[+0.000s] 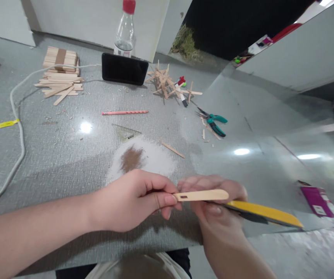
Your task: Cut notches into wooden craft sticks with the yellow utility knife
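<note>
My left hand (pixel 143 201) pinches a wooden craft stick (pixel 203 195) between thumb and fingers. A small dark rectangular slot is cut in the stick near my thumb. Close behind the stick, my right hand (pixel 221 205) is closed around a yellow and black utility knife (pixel 267 212). Its handle points out to the right, and the blade end is hidden by the hand and stick. Motion blurs the right fingers. Just beyond my hands, a white patch (pixel 162 161) with brown dust (pixel 132 158) lies on the grey table (pixel 68 162).
Craft sticks (pixel 61 87) are stacked at back left beside a white cable (pixel 21 143). A phone (pixel 124 69) leans against a bottle (pixel 124 33). A pencil (pixel 124 112), set square (pixel 126 133), loose stick (pixel 173 149), pliers (pixel 213 121) and stick assembly (pixel 164 81) lie ahead.
</note>
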Demonstrator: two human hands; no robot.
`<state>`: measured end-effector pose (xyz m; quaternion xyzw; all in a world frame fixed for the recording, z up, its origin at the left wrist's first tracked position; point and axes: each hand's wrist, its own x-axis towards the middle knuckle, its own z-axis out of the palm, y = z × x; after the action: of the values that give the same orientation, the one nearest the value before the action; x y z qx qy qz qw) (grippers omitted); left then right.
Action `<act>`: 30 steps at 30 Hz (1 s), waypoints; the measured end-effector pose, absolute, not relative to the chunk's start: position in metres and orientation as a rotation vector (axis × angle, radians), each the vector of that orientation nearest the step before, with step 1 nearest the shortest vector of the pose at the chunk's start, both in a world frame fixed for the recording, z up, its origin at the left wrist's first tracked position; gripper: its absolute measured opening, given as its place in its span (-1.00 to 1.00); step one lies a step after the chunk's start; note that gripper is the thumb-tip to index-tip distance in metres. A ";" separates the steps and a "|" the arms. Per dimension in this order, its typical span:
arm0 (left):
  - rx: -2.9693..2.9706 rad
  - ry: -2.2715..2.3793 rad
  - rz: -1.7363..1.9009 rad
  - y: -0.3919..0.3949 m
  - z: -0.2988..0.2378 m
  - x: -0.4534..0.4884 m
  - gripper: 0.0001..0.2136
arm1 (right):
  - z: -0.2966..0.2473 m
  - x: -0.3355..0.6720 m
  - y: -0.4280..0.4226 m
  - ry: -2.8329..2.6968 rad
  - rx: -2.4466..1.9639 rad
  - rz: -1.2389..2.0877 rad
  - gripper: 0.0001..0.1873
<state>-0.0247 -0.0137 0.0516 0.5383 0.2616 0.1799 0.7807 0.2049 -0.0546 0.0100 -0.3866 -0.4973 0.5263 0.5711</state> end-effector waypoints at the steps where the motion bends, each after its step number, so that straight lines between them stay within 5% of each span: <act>1: 1.160 0.561 0.387 -0.014 0.051 -0.025 -0.79 | 0.011 0.203 -0.054 -1.186 -0.861 1.239 -0.87; 16: 1.079 0.425 0.391 -0.009 0.040 -0.022 -0.79 | 0.015 0.185 -0.045 -0.981 -0.756 1.566 -0.90; 24: 0.691 0.333 0.403 -0.012 0.032 -0.026 -0.63 | 0.019 0.188 -0.037 -0.921 -0.735 1.453 -0.90; 30: 0.594 0.235 0.276 -0.009 0.036 -0.031 -0.75 | 0.020 0.184 -0.038 -0.962 -0.724 1.408 -0.90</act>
<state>-0.0315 -0.0089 0.0364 0.2912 0.1153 0.1351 0.9400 0.1844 -0.0382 0.0205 -0.3124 -0.4153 0.6074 0.6008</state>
